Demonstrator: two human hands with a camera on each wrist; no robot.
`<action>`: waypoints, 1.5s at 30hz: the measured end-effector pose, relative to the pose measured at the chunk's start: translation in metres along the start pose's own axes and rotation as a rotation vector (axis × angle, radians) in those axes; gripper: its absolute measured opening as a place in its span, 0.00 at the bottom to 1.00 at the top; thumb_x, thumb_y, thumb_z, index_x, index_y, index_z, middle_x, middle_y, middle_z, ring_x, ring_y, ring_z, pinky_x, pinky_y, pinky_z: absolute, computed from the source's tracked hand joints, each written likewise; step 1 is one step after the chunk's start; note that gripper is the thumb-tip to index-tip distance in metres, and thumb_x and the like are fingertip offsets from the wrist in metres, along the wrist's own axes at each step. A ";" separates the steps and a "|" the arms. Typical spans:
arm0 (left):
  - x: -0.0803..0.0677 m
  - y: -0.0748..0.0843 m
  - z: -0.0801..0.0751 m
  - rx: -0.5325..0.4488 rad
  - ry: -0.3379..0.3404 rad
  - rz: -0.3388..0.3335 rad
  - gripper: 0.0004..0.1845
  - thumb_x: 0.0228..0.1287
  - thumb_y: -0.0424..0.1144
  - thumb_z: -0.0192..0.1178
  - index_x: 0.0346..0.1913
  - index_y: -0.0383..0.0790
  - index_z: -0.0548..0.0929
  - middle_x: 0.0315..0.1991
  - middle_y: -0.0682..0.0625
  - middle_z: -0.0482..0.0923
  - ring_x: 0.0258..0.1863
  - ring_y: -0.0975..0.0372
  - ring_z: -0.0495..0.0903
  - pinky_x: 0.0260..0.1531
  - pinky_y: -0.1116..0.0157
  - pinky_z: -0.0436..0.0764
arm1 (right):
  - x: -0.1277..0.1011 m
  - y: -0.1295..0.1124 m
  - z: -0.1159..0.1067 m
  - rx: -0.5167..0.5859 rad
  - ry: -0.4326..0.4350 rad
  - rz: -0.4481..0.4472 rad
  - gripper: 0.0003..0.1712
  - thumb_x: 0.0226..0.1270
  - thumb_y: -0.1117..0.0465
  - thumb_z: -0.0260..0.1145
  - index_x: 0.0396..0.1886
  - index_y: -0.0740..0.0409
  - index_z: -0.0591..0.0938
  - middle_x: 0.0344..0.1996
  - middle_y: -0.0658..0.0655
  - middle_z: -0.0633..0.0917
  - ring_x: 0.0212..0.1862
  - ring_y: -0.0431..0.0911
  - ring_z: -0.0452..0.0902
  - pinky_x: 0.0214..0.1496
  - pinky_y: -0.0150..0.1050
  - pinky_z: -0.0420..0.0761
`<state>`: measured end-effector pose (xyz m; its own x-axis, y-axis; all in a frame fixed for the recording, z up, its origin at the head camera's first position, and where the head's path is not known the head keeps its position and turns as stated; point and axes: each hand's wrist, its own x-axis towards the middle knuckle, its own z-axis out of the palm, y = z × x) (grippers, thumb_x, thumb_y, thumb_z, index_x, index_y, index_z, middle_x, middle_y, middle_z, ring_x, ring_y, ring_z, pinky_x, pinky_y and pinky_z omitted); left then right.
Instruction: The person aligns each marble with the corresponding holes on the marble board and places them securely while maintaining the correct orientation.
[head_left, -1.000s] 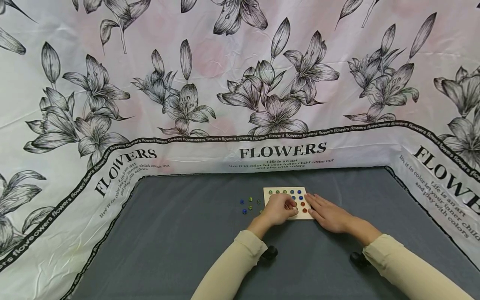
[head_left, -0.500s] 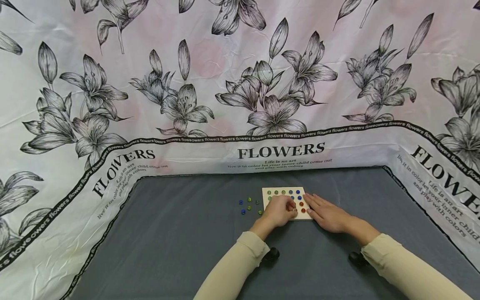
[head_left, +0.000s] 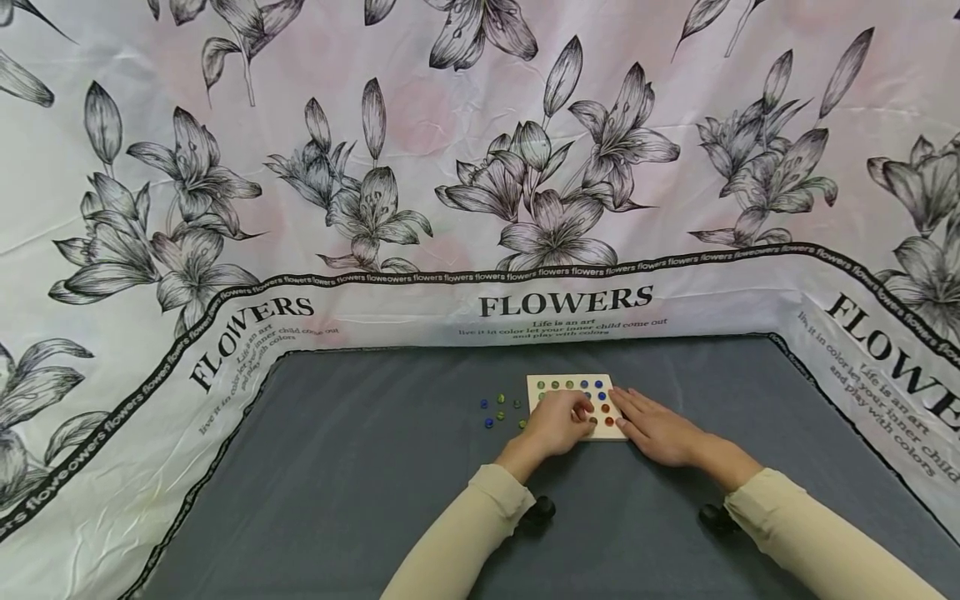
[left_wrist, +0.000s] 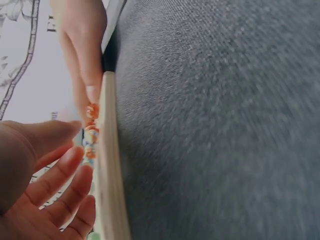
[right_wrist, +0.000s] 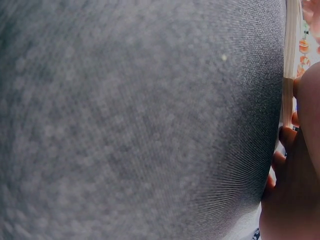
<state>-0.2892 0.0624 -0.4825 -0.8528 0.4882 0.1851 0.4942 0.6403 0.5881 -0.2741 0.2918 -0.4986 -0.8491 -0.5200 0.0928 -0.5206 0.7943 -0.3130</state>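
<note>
A small wooden board (head_left: 542,384) lies on the grey cloth with green, blue and orange marbles (head_left: 600,396) seated in its holes. My left hand (head_left: 558,421) hovers over the board's near left part. Its fingers (left_wrist: 60,185) are loosely curved beside the orange marbles (left_wrist: 91,112), and nothing shows between them. My right hand (head_left: 656,429) lies flat on the cloth, its fingertips touching the board's right edge. The left wrist view shows the board (left_wrist: 111,165) edge-on. In the right wrist view its edge (right_wrist: 289,65) runs past my right hand (right_wrist: 297,175).
Several loose green and blue marbles (head_left: 498,408) lie on the cloth just left of the board. A floral sheet printed FLOWERS (head_left: 562,302) walls the grey table (head_left: 360,467) at the back and both sides. Black wrist mounts (head_left: 538,508) sit under the forearms.
</note>
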 end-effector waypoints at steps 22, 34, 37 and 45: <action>-0.051 -0.035 -0.066 -0.007 -0.011 0.079 0.14 0.69 0.38 0.68 0.53 0.36 0.85 0.45 0.44 0.83 0.31 0.66 0.78 0.31 0.69 0.77 | -0.001 -0.003 -0.002 0.017 -0.018 0.025 0.34 0.86 0.50 0.47 0.80 0.65 0.59 0.78 0.69 0.60 0.77 0.71 0.51 0.73 0.66 0.56; -0.070 -0.074 -0.097 0.018 0.046 0.015 0.16 0.70 0.38 0.67 0.56 0.35 0.84 0.48 0.42 0.83 0.37 0.57 0.80 0.36 0.62 0.79 | 0.000 0.000 0.000 0.004 0.023 -0.028 0.33 0.85 0.51 0.49 0.79 0.65 0.61 0.75 0.72 0.63 0.75 0.72 0.55 0.70 0.67 0.60; -0.072 -0.081 -0.102 0.005 0.050 0.011 0.16 0.71 0.38 0.66 0.57 0.34 0.83 0.49 0.41 0.82 0.36 0.59 0.79 0.36 0.62 0.79 | 0.000 -0.003 -0.003 0.010 0.002 -0.005 0.33 0.85 0.52 0.49 0.79 0.66 0.61 0.76 0.71 0.62 0.76 0.72 0.54 0.72 0.67 0.59; -0.069 -0.102 -0.103 -0.067 0.036 -0.045 0.17 0.72 0.37 0.64 0.58 0.31 0.81 0.50 0.40 0.81 0.40 0.55 0.80 0.39 0.57 0.81 | 0.000 -0.008 -0.008 0.003 -0.038 0.027 0.33 0.85 0.52 0.49 0.79 0.67 0.60 0.78 0.70 0.60 0.77 0.70 0.52 0.74 0.65 0.58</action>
<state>-0.2984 -0.0975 -0.4739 -0.8800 0.4378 0.1845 0.4440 0.6196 0.6473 -0.2710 0.2882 -0.4888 -0.8587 -0.5103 0.0481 -0.4975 0.8072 -0.3175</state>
